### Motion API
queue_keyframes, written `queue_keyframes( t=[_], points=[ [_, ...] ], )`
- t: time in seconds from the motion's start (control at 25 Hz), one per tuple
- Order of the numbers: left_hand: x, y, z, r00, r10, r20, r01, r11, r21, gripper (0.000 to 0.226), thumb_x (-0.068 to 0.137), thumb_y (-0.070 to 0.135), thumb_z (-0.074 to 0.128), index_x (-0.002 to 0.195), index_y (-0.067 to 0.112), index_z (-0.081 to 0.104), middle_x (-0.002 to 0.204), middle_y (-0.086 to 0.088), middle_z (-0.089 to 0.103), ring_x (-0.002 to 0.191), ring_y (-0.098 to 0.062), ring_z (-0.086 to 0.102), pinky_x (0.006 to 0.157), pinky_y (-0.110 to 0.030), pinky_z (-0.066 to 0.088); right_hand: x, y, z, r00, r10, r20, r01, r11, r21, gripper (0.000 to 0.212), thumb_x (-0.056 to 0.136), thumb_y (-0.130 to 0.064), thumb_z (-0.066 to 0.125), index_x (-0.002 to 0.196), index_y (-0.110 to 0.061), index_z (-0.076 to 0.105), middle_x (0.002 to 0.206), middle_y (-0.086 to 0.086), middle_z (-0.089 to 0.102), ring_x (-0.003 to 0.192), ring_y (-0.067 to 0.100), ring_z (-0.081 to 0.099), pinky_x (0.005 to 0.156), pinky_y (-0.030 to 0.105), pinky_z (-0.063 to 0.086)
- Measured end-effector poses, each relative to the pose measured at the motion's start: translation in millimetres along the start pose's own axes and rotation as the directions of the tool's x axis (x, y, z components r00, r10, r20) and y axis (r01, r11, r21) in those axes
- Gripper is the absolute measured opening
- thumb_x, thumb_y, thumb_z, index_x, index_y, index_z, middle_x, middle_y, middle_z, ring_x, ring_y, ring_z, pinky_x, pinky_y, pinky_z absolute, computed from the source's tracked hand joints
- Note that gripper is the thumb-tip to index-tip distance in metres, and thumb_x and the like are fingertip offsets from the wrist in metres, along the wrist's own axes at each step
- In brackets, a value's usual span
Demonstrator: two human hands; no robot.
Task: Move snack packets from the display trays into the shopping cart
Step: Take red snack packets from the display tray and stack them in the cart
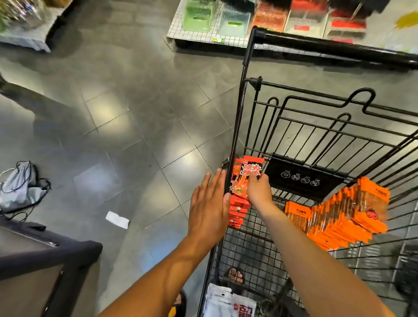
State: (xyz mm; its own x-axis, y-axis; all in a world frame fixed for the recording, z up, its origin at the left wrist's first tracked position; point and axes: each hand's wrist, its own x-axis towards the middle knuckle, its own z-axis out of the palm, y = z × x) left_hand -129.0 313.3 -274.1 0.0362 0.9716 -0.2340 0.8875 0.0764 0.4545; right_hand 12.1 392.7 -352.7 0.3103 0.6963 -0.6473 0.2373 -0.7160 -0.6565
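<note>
Grey-tiled shop aisle, blurred toward the edges. Red snack packet (246,177) pinched upright in the right hand (259,191), fingers curled over its lower half, just inside the left wall of the shopping cart (237,126). Directly below, a stack of like red packets (238,212) on edge against that wire, apparently the pile about to be joined, set tight to the wall to spare basket room. Left hand (208,213) flat and open outside the same wall, fingers straight, holding nothing. Possibly bracing the stack through the mesh, though contact hard to confirm. Orange packets (343,222) banked in a long row on the cart's right side, well apart from the red. Bare mesh between the two groups, with ample room for lowering and withdrawing a hand. Black placard (302,178) just beyond the knuckles. White packets (231,303) at the cart's near end. Display trays (234,24) past the handle, well apart.
</note>
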Motion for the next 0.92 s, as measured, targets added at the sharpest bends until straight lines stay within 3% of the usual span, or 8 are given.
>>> queue_keyframes(
  t=[0.12,0.24,0.36,0.44,0.56,0.72,0.92],
  points=[
    [0.4,-2.3,1.6,0.999,0.025,-0.035,-0.024,0.999,0.024,0.062,0.106,0.050,0.003,0.164,0.028,0.007,0.171,0.007,0.014,0.158,-0.010,0.002,0.129,-0.039,0.008,7.5,-0.9,21.1,0.999,-0.008,-0.050,-0.003,0.976,-0.217,0.056,0.105,-0.045,0.037,0.149,-0.011,0.039,0.154,0.013,0.035,0.139,0.037,0.038,0.115,0.051,0.032],
    [1.3,-5.5,2.9,0.998,0.049,-0.046,-0.046,0.996,0.079,0.067,0.104,0.051,-0.003,0.164,0.025,0.011,0.170,0.004,0.020,0.159,-0.013,0.004,0.129,-0.042,0.009,17.2,5.4,36.0,0.999,0.047,0.025,-0.045,0.995,-0.087,0.059,0.105,-0.042,0.035,0.156,-0.011,0.027,0.161,0.015,0.026,0.145,0.037,0.031,0.121,0.050,0.026],
    [1.7,-6.1,3.2,0.998,0.043,-0.047,-0.039,0.996,0.085,0.065,0.106,0.050,0.000,0.163,0.025,0.014,0.168,0.003,0.027,0.158,-0.015,0.010,0.129,-0.044,0.013,75.0,47.7,49.9,0.984,0.068,0.165,-0.073,0.997,0.025,0.075,0.082,-0.067,0.043,0.147,-0.029,0.037,0.149,0.012,0.047,0.132,0.036,0.052,0.111,0.056,0.040],
    [2.8,-6.0,2.3,0.999,0.023,-0.026,-0.021,0.997,0.073,0.065,0.105,0.051,0.001,0.163,0.026,0.014,0.167,0.003,0.029,0.158,-0.016,0.013,0.128,-0.044,0.015,100.8,64.9,46.4,0.969,0.082,0.231,-0.100,0.993,0.065,0.074,0.070,-0.072,0.052,0.134,-0.037,0.049,0.134,0.007,0.062,0.115,0.029,0.064,0.101,0.053,0.050],
    [4.9,-7.6,1.4,1.000,0.020,-0.005,-0.019,0.997,0.071,0.063,0.106,0.052,0.007,0.163,0.028,0.014,0.165,0.002,0.033,0.155,-0.018,0.024,0.126,-0.042,0.021,47.5,21.5,11.0,0.979,0.073,0.190,-0.078,0.997,0.019,0.057,0.080,-0.058,0.059,0.127,-0.026,0.056,0.122,0.004,0.065,0.106,0.025,0.066,0.097,0.048,0.054],
    [-3.0,-19.9,-14.3,0.992,0.087,0.086,-0.093,0.993,0.077,0.061,0.107,0.054,0.020,0.163,0.030,0.012,0.169,0.000,0.025,0.154,-0.020,0.026,0.122,-0.044,0.027,-21.9,0.1,-17.2,0.994,-0.044,0.095,0.050,0.997,-0.062,0.044,0.091,-0.043,0.062,0.128,-0.020,0.058,0.127,0.002,0.060,0.113,0.021,0.060,0.098,0.042,0.050],
    [-71.3,-55.9,-46.7,0.953,0.217,0.213,-0.235,0.970,0.065,0.059,0.108,0.048,0.035,0.162,0.032,0.019,0.169,0.003,0.023,0.153,-0.020,0.028,0.122,-0.047,0.033,-127.0,21.2,-35.0,0.976,-0.214,0.044,0.218,0.967,-0.130,0.017,0.092,-0.032,0.065,0.108,-0.031,0.070,0.122,-0.004,0.065,0.112,0.016,0.061,0.100,0.039,0.049]
  ],
)
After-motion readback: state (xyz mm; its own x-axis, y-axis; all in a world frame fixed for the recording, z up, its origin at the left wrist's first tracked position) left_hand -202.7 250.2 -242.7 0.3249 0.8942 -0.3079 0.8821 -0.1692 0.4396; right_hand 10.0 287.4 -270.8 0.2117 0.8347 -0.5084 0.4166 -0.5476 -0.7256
